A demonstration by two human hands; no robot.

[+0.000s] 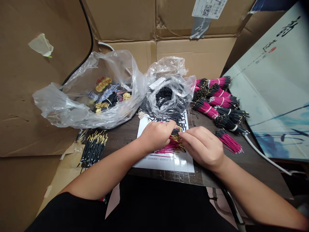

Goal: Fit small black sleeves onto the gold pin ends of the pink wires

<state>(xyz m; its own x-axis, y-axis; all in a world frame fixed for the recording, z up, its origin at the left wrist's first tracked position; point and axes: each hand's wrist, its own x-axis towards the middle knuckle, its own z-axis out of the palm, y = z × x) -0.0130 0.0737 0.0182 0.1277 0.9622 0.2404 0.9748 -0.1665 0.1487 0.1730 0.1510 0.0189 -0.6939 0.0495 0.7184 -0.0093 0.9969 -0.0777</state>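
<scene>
My left hand [158, 135] is closed, its thumb and forefinger pressed around thin wires whose black-sleeved, gold-tipped ends [177, 130] poke out towards the right. Close against those ends, my right hand [204, 146] is pinched; whatever sits between its fingertips is too small and hidden to name. Beneath both hands, a pile of magenta wires [169, 149] with gold terminals lies on a printed white sheet [166, 166]. Short black sleeves [177, 116] are scattered behind the hands, in front of an opened clear plastic bag [182, 85] filled with more of them.
A large clear bag [72, 112] holding wire bundles stands at the left. Loose black wires with gold ends [94, 148] lie near the left edge. Tied magenta and black bundles [223, 101] and a loose magenta bunch [230, 141] are on the right. Cardboard [193, 58] walls the back.
</scene>
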